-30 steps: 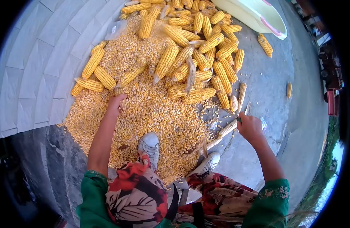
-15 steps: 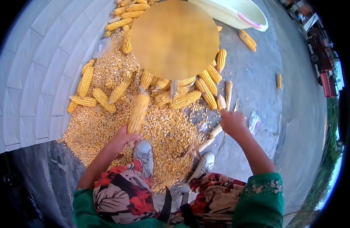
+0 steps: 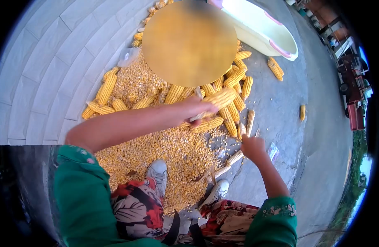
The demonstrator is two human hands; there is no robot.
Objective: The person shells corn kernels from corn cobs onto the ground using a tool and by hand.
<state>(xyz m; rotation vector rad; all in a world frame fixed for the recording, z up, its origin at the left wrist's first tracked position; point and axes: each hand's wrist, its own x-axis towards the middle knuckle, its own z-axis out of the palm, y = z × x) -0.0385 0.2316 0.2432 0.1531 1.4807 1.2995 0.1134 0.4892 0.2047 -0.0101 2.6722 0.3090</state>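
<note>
A yellow ear of corn [image 3: 221, 99] is gripped at its near end by my left hand [image 3: 197, 110], which reaches across over the heap. My right hand [image 3: 254, 148] is closed on a pale, mostly stripped corn cob [image 3: 241, 130], whose upper end sticks out beyond the fist. Loose kernels [image 3: 169, 150] spread in a thick layer below my left forearm and around one shoe. Several full ears [image 3: 228, 121] lie between the two hands. Another slim cob [image 3: 250, 122] rests just beyond my right hand.
Pale cobs [image 3: 234, 158] lie near my right shoe [image 3: 216, 191]. A light plastic tub [image 3: 275, 37] stands at the back right. Single ears [image 3: 275, 68] lie on the concrete. Grey tiles [image 3: 37, 78] border the left. A blurred disc covers part of the heap.
My left hand has swung up and rightward with an ear of corn, from beside my shoe to over the heap. The view has shifted; my right hand keeps its place by the pale cob.
</note>
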